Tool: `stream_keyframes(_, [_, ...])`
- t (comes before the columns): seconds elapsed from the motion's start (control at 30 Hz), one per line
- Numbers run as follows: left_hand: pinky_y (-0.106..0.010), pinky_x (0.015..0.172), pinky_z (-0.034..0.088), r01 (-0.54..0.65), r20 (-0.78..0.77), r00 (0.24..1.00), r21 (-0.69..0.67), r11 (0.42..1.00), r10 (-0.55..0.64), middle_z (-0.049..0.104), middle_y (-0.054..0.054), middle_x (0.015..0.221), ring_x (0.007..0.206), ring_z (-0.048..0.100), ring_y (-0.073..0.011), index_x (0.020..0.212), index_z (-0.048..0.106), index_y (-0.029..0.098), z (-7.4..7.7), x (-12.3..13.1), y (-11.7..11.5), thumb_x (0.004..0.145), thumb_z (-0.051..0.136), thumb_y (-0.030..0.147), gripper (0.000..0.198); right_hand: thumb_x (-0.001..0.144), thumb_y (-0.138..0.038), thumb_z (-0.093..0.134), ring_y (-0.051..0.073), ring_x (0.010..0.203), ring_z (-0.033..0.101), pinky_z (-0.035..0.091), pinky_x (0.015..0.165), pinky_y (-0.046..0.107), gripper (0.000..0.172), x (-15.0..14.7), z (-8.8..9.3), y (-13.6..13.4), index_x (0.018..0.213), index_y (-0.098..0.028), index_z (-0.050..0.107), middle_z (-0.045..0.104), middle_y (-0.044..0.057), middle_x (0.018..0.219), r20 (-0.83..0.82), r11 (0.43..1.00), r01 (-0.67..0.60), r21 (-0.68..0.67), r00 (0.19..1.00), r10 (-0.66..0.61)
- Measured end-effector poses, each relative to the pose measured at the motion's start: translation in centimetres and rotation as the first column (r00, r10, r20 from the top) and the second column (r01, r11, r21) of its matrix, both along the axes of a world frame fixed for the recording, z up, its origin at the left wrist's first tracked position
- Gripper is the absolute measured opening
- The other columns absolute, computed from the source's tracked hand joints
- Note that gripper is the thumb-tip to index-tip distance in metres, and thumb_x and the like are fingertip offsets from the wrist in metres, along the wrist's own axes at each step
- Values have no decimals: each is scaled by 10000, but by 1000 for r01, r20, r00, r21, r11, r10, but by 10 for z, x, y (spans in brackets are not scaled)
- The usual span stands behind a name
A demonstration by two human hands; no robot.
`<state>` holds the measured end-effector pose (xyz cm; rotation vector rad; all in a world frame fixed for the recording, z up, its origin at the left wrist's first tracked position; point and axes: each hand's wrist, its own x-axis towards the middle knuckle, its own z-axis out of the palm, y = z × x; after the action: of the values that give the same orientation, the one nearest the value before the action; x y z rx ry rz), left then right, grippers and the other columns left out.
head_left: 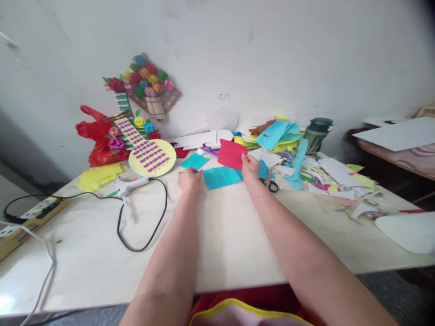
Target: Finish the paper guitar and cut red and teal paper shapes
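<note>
My right hand [250,168] pinches a square of red crepe paper [231,154] by its right edge, raised above the table. Beneath it lies a strip of blue crepe paper [220,178]. My left hand [189,179] is closed with curled fingers beside the strip's left end; whether anything is between the fingertips is hidden. A smaller blue paper piece [195,160] rests just behind the left hand. Close to my right wrist are scissors [273,186] with black handles, partly covered. A white glue gun [133,185] stands left of my left hand.
Behind are a yellow paper guitar [152,158], a paper-flower decoration [154,102] and a red plastic bag [97,136]. Paper scraps [329,174] and a green bottle [317,135] occupy the right. A black cable [142,250] loops leftward toward a power strip [37,213].
</note>
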<state>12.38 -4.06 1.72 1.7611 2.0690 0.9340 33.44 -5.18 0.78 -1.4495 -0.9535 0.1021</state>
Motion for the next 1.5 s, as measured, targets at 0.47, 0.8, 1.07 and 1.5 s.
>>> stream_keyframes(0.47, [-335, 754, 404, 101, 15, 995, -69, 992, -101, 656, -108, 826, 897, 581, -272, 693, 606, 199, -5, 19, 0, 644, 679, 346, 171, 873, -257, 451, 161, 939, 616, 420, 794, 225, 279, -28, -2, -15, 1008, -202, 689, 691, 61, 1033, 639, 979, -104, -173, 745, 192])
stream_keyframes(0.8, [-238, 635, 436, 105, 435, 893, 58, 993, -120, 590, -4, 645, 684, 597, -168, 1143, 541, 159, -18, 10, 13, 621, 657, 105, 537, 864, -231, 511, 146, 1046, 609, 463, 894, 263, 255, -40, -15, -11, 1045, -258, 687, 650, -8, 1132, 701, 898, -286, -333, 562, 439])
stream_keyframes(1.07, [-251, 560, 461, 239, 757, 639, -27, 971, -137, 557, -5, 608, 559, 572, -151, 1155, 504, 136, -16, 2, 15, 663, 527, 89, 495, 871, -218, 495, 154, 1059, 600, 453, 923, 297, 259, -47, -22, -8, 1026, -272, 696, 620, -23, 1182, 772, 876, -307, -372, 421, 476])
stream_keyframes(1.5, [-282, 565, 501, 345, 923, 370, -33, 938, -104, 588, -39, 660, 548, 608, -161, 1194, 384, 98, -5, -2, 6, 701, 501, 49, 508, 872, -177, 456, 157, 1095, 577, 454, 913, 290, 316, -53, -16, -16, 1090, -260, 669, 605, -8, 1211, 750, 845, -293, -447, 391, 533])
